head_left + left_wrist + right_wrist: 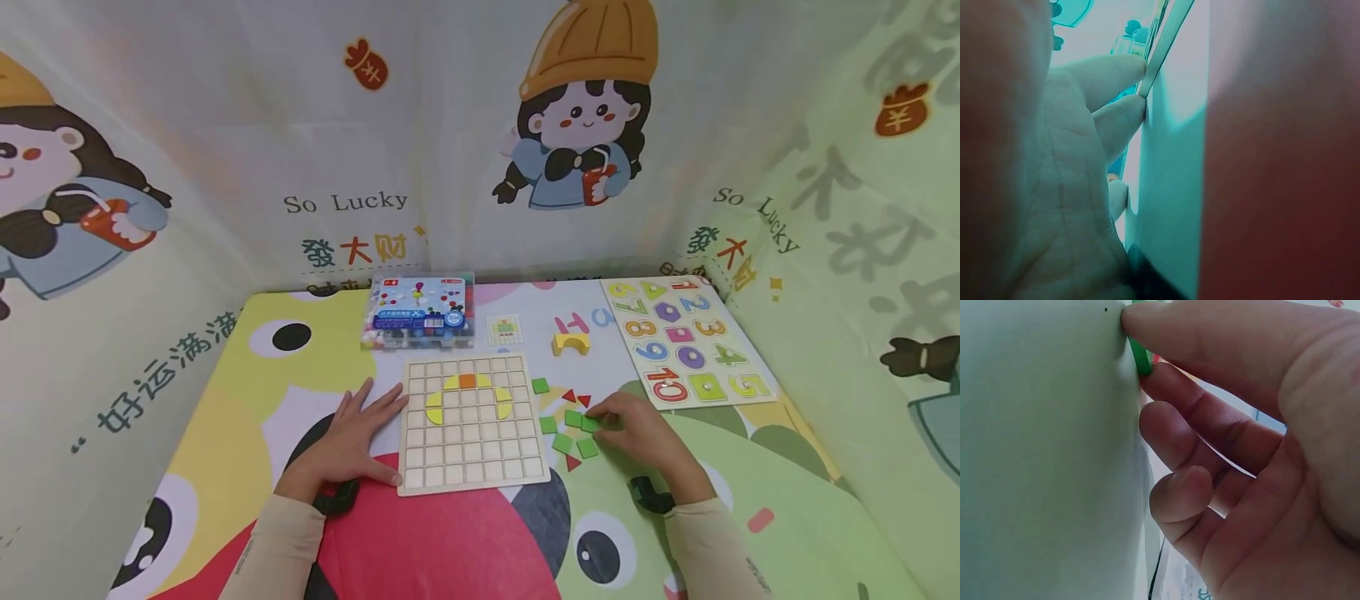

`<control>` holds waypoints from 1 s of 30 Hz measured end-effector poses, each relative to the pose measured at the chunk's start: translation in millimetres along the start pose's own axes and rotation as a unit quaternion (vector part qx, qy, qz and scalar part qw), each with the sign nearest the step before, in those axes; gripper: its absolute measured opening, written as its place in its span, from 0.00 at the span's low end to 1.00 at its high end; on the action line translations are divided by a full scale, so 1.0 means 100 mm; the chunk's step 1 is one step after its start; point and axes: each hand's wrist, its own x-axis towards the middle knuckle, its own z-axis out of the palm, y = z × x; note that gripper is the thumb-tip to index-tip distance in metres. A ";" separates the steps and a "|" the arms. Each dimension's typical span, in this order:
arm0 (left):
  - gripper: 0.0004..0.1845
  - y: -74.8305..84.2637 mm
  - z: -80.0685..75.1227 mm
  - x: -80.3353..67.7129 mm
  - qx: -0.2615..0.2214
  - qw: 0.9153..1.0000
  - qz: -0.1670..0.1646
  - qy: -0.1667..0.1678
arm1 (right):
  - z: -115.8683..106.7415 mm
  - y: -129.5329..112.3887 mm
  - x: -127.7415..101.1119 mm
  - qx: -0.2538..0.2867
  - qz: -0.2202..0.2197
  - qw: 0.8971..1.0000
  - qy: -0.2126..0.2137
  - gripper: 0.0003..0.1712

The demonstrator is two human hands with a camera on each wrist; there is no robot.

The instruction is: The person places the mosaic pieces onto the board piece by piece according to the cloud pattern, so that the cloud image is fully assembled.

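Observation:
A wooden grid board [474,454] lies on the table, with an orange square tile [467,381] and several yellow curved tiles [434,414] in its cells. My left hand [345,442] lies with fingers spread at the board's left side; in the left wrist view its fingertips [1132,109] touch the board's edge. Right of the board, my right hand [637,433] pinches a green square tile [1140,356] between thumb and index finger, low at the table surface. Around it lie several more green square tiles [562,442] and a few red triangle tiles [573,462].
A clear plastic box [420,312] of colourful parts stands behind the board. Beside it are a small pattern card [504,329] and a yellow arch block [572,343]. A number puzzle board [690,342] lies at the back right. Printed cloth walls surround the table.

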 end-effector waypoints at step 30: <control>0.68 0.06 -0.03 0.00 -0.001 1.000 -0.010 -0.006 | -0.02 -0.40 0.46 0.068 -0.140 0.988 -0.002 0.15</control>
